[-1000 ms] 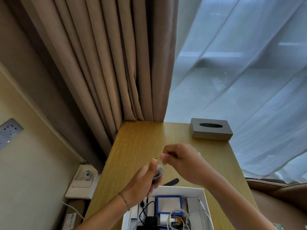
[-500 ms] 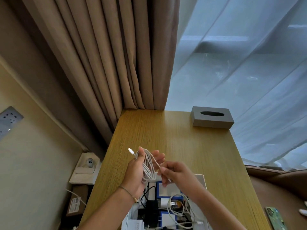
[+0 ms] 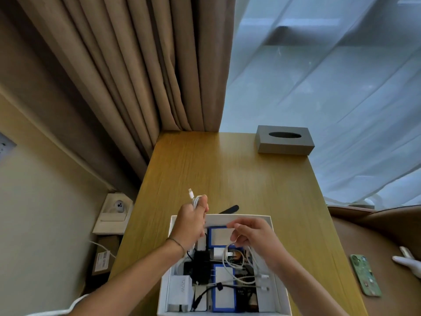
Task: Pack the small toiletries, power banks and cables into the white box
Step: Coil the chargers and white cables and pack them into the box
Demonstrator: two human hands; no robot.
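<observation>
left hand grips coiled white cable | right hand pinches its strand

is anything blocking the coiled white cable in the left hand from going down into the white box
Nothing solid does. The left hand grips the white cable above the far rim of the open white box. The box already holds chargers and loose cables.

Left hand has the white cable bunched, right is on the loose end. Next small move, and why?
Probably one more wrap: the right hand should bring the slack onto the coil. The left hand grips the coiled white charging cable above the open white cardboard box, but a loose loop hangs from the right hand's pinch down into the box, so the cable is not yet ready to set down.
</observation>
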